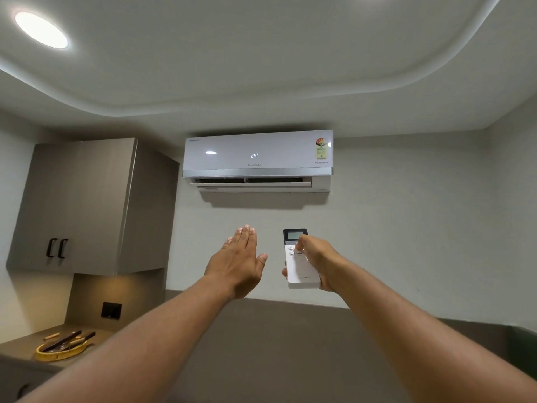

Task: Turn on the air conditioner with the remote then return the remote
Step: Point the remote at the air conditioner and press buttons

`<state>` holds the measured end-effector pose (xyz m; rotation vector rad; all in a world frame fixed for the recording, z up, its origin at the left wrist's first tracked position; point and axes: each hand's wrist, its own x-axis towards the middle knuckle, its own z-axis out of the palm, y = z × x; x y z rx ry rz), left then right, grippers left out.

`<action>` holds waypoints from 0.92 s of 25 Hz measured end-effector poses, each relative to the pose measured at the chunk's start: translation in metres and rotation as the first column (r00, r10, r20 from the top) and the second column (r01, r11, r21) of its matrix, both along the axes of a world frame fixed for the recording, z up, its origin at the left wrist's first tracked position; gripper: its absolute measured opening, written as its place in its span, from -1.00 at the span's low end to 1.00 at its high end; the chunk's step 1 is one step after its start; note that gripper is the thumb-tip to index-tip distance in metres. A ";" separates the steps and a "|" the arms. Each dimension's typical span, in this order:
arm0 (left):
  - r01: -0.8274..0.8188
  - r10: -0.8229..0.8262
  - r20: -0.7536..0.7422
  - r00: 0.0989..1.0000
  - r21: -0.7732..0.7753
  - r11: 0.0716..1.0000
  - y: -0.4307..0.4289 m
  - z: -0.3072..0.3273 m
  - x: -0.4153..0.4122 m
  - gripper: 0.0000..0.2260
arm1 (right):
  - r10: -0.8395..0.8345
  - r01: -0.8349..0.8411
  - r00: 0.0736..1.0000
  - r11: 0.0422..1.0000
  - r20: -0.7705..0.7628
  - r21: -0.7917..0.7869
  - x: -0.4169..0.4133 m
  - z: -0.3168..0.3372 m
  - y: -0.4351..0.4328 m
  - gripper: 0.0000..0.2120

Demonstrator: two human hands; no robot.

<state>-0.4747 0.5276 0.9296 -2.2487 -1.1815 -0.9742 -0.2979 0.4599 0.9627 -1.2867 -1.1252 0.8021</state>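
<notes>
Both bare arms reach up from the lower corners toward the frame centre. The left hand (236,264) is flat, fingers straight and together, thumb apart. The right hand (315,261) grips the remote (300,269), its thumb pressing on the buttons.

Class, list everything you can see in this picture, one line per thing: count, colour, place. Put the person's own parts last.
Air conditioner: one, white, high on the wall; display reads 24, flap open.
Remote: one, white with a dark screen end, in the right hand, below the air conditioner.
Ceiling light: one, white, lit, upper left.
Cabinet: one, grey-brown, two black handles, on the left wall.
Socket: one, black, under the cabinet.
Basket: one, yellow, on the counter at lower left, holding dark sticks.
Left hand: one, open and flat, raised toward the air conditioner.
Right hand: one, in a grip on the remote, thumb on its buttons.
</notes>
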 end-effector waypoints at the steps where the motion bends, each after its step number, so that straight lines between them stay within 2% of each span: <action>1: 0.000 0.000 -0.002 1.000 -0.002 1.000 0.000 0.000 0.000 -0.40 | -0.003 0.003 1.000 1.000 0.001 0.001 0.000 0.000 0.000 -0.83; 23: -0.008 0.008 0.000 1.000 -0.001 1.000 0.005 0.000 -0.001 -0.41 | -0.009 0.009 1.000 1.000 0.023 0.008 -0.007 0.001 0.000 -0.86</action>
